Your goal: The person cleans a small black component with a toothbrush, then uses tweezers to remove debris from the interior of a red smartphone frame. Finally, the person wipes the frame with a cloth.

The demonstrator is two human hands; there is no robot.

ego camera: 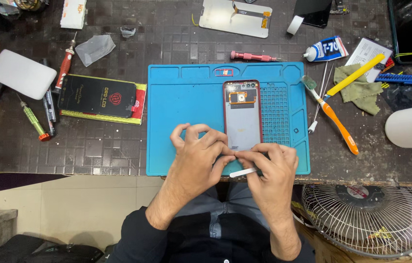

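Both hands are meeting at the near end of the opened phone (242, 117), which is lying flat on the blue mat (186, 97) so it stays steady. Left hand (198, 158) is pinching the phone's lower edge; right hand (269, 168) is gripping a white pry tool (243, 172), wrists angling inward over the worktop (94, 146).

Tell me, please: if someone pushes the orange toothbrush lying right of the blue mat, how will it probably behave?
The orange toothbrush looks thin and plastic, so it is probably light and would slide easily on the dark table. Its handle seems stiff and slightly flattened, so it would likely spin or skid rather than roll. It lies against a yellow tool, which it might nudge.
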